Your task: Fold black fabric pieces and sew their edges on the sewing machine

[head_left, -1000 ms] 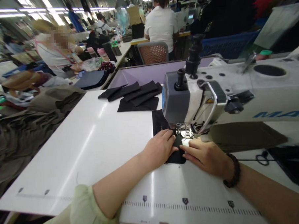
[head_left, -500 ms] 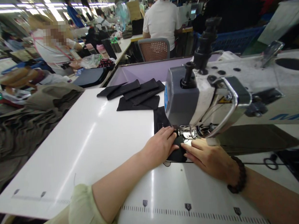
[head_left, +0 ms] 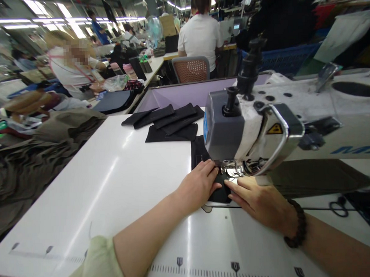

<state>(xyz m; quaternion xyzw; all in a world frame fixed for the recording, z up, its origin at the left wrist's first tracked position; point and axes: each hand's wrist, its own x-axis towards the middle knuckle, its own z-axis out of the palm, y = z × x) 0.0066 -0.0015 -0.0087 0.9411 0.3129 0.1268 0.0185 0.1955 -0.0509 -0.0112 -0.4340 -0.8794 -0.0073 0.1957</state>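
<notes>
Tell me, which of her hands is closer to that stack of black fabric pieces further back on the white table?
Left. The left hand lies nearer the stack of black pieces; the right hand sits farther right, toward the person.

Sewing machine (head_left: 264, 127) head hides the needle (right edge cropped).

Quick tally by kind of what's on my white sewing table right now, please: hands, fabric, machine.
Hands: 2, left hand and right hand, both flat on the black piece at the needle.
Black fabric lots: 2, that piece and a stack of black pieces behind.
Sewing machine: 1.
Total: 5.
</notes>
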